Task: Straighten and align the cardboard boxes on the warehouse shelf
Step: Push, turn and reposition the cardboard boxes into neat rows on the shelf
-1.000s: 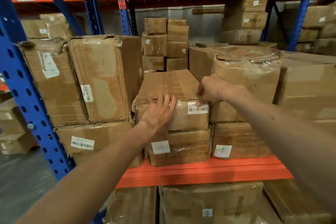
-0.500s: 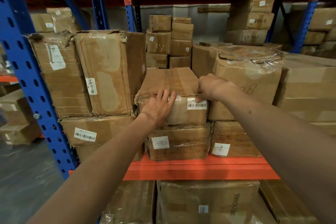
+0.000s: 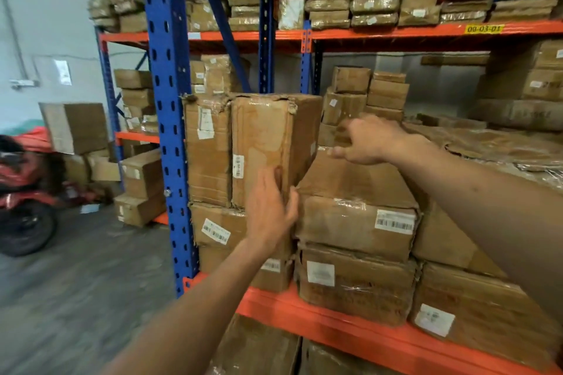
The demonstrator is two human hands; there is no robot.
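Head view has swung left since half a second ago: more of the blue upright (image 3: 166,119) and the aisle floor show now, frame slightly blurred. Both hands have come off the middle box (image 3: 355,207). Left hand (image 3: 269,210), which was flat on that box's near face, is now open with fingers together, at the seam between it and the tall box (image 3: 268,146) to its left; looks to be touching the tall box's lower right corner, but contact is hard to confirm. Right hand (image 3: 365,140), earlier clamped on the middle box's top right edge, now hovers loosely open above its far top, fingers spread, gripping nothing. Middle box sits on a lower box (image 3: 353,280) on the orange shelf beam (image 3: 350,323), near face roughly flush with the one beneath, tight against the tall box on the left. My read: middle box is done, attention is shifting to the tall box pair at the left end, next to the upright. Second tall box (image 3: 207,149) has torn top edges; both stand upright on a labelled box (image 3: 219,231). Next move probably a push to square them.
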